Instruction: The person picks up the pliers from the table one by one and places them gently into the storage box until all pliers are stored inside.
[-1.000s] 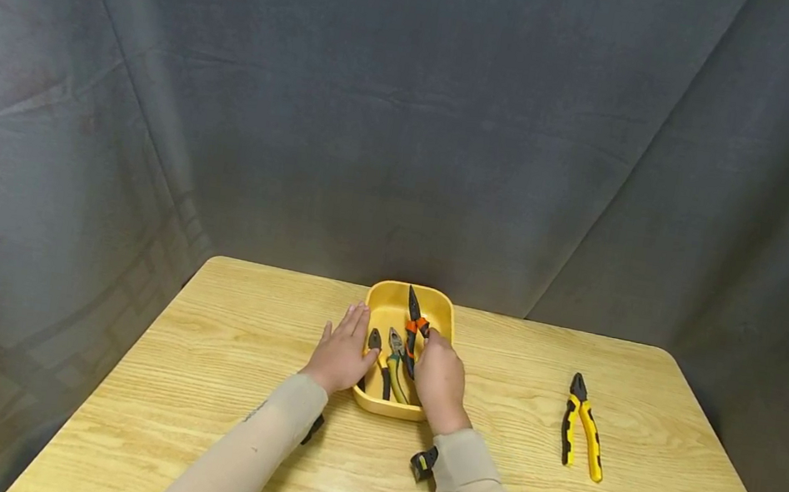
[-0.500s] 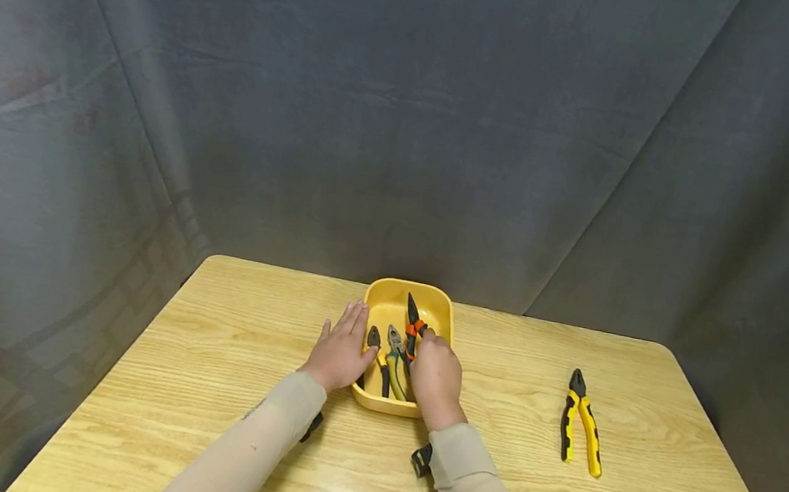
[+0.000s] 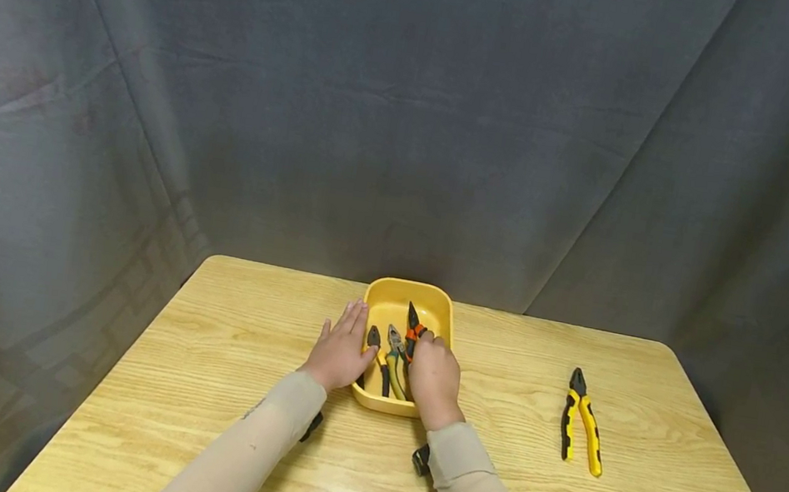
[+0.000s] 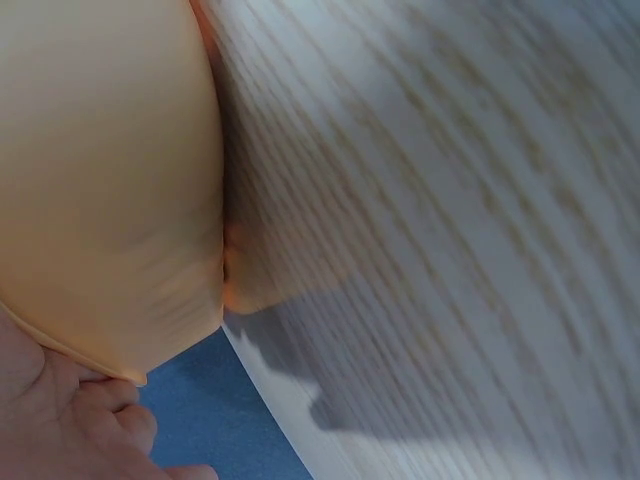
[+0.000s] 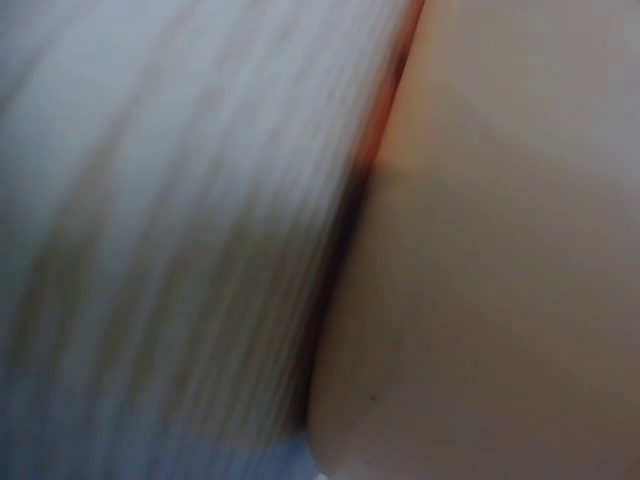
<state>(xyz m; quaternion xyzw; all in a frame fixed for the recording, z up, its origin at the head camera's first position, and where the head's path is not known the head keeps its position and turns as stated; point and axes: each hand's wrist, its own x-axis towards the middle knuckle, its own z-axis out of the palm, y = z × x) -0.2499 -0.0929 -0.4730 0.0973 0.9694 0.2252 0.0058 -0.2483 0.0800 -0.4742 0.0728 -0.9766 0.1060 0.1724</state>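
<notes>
A yellow tray (image 3: pixel 376 402) stands at the table's far edge with several pliers inside. My left hand (image 3: pixel 335 354) rests along its left rim, fingers straight and thumb over the inside. In the left wrist view, fingers (image 4: pixel 100 425) lie at the corner of the tray wall (image 4: pixel 110 190). My right hand (image 3: pixel 435 376) is inside the tray at the right, gripping long-nose pliers (image 3: pixel 413 320) with black and orange handles; their nose points away and the handle ends are hidden. Beside them lie pliers with green-yellow handles (image 3: pixel 396 364) and pliers with yellow-black handles (image 3: pixel 381 362).
Yellow-and-black combination pliers (image 3: pixel 581 424) lie on the wooden table (image 3: pixel 671 487) to the right, handles spread. A grey curtain (image 3: pixel 398 112) hangs behind the table. The right wrist view is blurred and shows mostly the outer tray wall (image 5: pixel 480 260).
My right hand has drawn the long-nose pliers slightly toward me and down into the tray. My left hand has stayed on the rim.
</notes>
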